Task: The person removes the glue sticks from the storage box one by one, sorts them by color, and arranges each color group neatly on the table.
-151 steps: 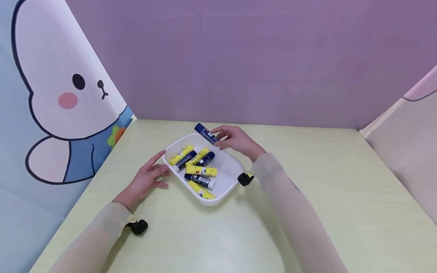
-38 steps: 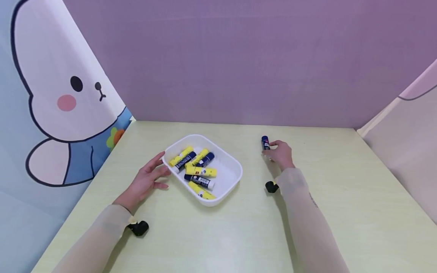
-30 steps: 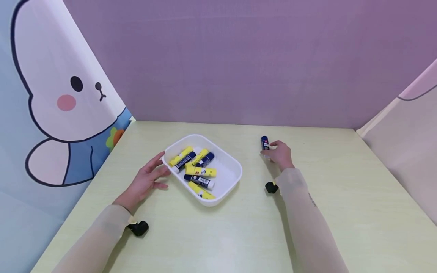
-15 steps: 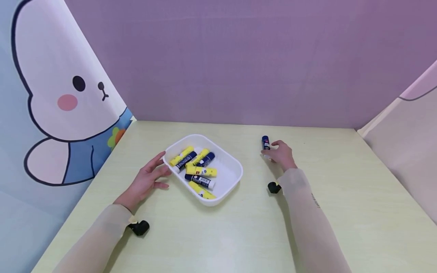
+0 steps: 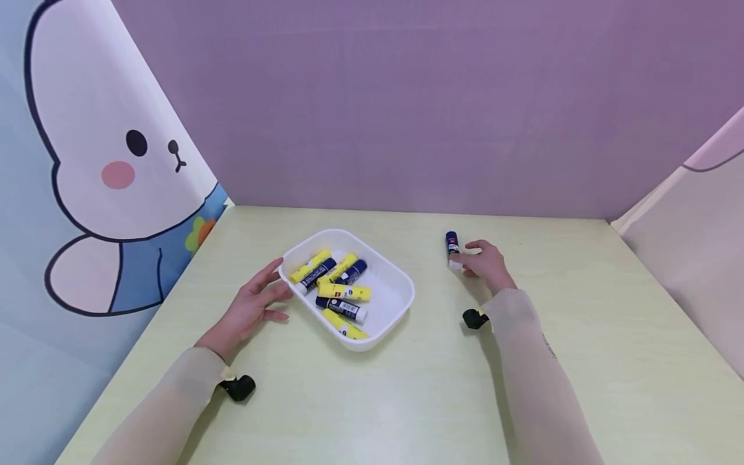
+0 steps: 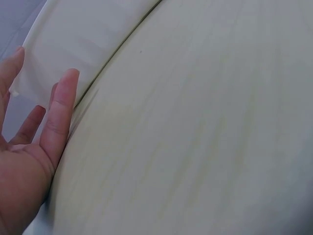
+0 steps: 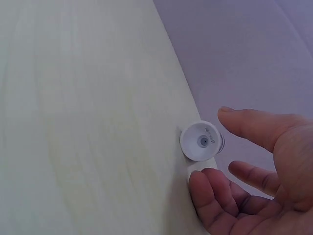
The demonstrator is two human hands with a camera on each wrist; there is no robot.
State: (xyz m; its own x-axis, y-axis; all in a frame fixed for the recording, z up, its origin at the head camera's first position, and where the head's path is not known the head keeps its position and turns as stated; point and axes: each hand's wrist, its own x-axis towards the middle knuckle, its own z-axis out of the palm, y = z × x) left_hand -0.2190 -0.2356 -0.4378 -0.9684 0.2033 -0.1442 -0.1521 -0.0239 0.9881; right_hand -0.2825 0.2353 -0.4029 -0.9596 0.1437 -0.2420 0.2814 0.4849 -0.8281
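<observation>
A navy glue stick (image 5: 452, 243) lies on the table right of the white box, its white base (image 7: 199, 141) towards me. Beside that base is my right hand (image 5: 488, 263), thumb and fingers spread apart around it; in the right wrist view a gap shows between the thumb and the stick. My left hand (image 5: 248, 312) rests at the left side of the white plastic box (image 5: 388, 298), fingers mostly straight along its rim. Yellow glue sticks (image 5: 344, 292) and navy glue sticks (image 5: 341, 309) lie mixed in the left part of the box.
The pale wooden table (image 5: 360, 413) reaches back to a purple cloth wall (image 5: 407, 116). A cartoon-printed panel (image 5: 87, 161) borders the left, a pale panel (image 5: 697, 258) the right.
My right hand lifted a navy glue stick from the box, carried it right and laid it on the table. Just now its fingers have loosened and drawn slightly right. The left hand stays put.
</observation>
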